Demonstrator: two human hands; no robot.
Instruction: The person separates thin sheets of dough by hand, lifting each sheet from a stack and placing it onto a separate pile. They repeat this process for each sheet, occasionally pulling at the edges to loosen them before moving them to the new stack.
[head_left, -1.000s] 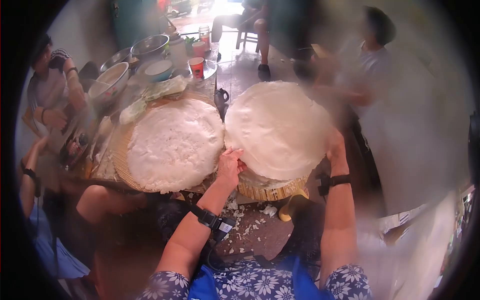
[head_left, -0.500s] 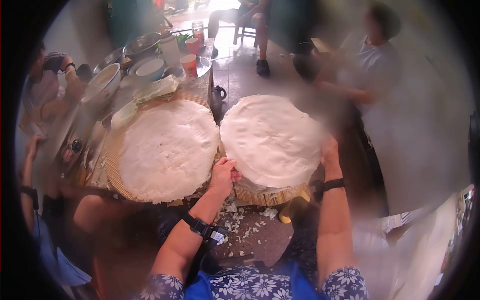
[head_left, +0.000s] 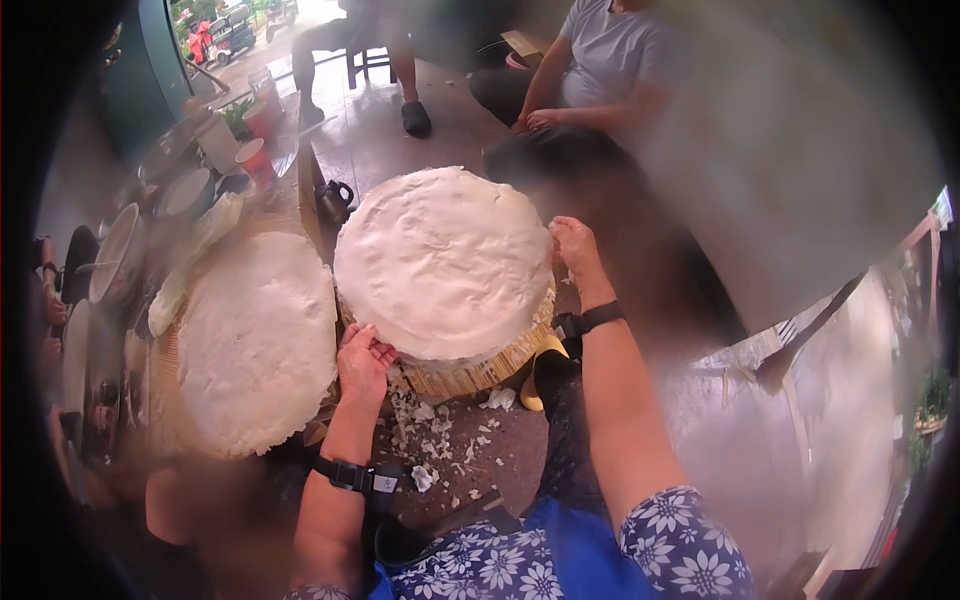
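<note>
In front of me a thick, round, white dough-like sheet (head_left: 445, 262) lies on a round woven bamboo tray (head_left: 470, 375). My left hand (head_left: 363, 362) is at its near-left edge, thumb and fingers closed on the rim. At the right edge, my right hand (head_left: 577, 246) pinches the rim between thumb and curled fingers. A second round white sheet (head_left: 258, 335) rests on another woven tray (head_left: 163, 385) to the left, with neither hand on it. Both wrists wear black straps.
White scraps (head_left: 425, 475) litter the floor below. On the left-hand table stand a red cup (head_left: 256, 163) and a bowl (head_left: 116, 255), near a pale wrapper (head_left: 200, 250). A dark jug (head_left: 336, 197) is behind the sheets. A seated person (head_left: 610, 75) is at the back right.
My view has turned to the right, so both sheets appear farther left. Both hands stay at the edge of the nearer sheet, and the right one now shows more clearly.
</note>
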